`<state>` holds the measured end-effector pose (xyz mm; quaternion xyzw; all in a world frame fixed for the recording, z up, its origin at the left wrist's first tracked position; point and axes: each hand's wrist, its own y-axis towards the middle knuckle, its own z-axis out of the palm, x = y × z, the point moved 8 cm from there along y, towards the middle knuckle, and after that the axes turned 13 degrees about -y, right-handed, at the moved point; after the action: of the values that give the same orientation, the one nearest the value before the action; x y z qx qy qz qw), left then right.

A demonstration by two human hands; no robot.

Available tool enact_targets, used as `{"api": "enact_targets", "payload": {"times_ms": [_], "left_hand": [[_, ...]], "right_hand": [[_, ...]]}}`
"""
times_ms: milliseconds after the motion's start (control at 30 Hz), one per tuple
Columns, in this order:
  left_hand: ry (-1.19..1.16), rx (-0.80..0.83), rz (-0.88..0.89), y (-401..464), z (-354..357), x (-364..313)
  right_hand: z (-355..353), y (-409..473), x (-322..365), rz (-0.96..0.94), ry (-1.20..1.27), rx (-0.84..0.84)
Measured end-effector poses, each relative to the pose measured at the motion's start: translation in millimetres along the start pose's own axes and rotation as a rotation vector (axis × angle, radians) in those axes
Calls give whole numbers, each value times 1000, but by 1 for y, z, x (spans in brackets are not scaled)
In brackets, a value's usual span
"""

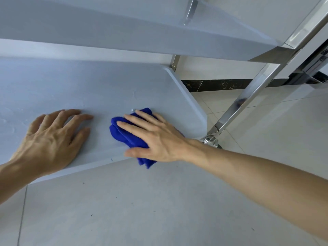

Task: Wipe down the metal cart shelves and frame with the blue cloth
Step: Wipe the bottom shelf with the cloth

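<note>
A: Starting at the left. The left hand [51, 137] lies flat on the lower shelf [99, 86], fingers spread and nearly straight, gripping nothing. It looks like a brace.

B: And beside it?

A: A bare strip of shelf, then the blue cloth [124, 134], bunched up near the front right corner of that shelf. The right hand [152, 135] presses down on it with fingers extended, palm over the wad, not curled round it. One fold hangs past the front edge.

B: Farther right?

A: The shiny frame post [252, 96] slants down to a caster [211, 142] on the tiled floor [124, 210]. The upper shelf [124, 29] overhangs all of it.

B: So what's the step?

A: Wiping the lower shelf, I judge. The faint smears at the far left suggest that end needs passes too.

B: How to do it well?

A: Keep the palm flat for even pressure, overlap the strokes, and run right into the raised rim and corner. Tuck the hanging fold under so it doesn't drag off. The bracing hand should steady the cart, since it's on wheels and may roll.
</note>
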<state>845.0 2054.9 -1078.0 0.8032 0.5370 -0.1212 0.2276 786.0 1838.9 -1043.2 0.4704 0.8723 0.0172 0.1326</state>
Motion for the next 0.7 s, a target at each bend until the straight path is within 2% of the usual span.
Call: {"api": "enact_targets", "payload": {"times_ms": [67,133,333,500,600,700], "left_hand": [[9,2,6,0,0,0],[7,-13,12,1,-2,-1],[-2,-19,16,1,-4,-12],[20,-31,-7,2,-4,-10],[35,5,-13,4,1,-5],[61,40,-23,4,4,-1]], "right_hand": [[-3,-20,-20,-96,3,28],[-2,-42,-53,-102,-19,89],[4,-100,-126,156,-154,143],[-4,-82,-96,174,-184,86],[-11,-55,-49,144,-212,15],[-9,-21,3,67,-166,31]]}}
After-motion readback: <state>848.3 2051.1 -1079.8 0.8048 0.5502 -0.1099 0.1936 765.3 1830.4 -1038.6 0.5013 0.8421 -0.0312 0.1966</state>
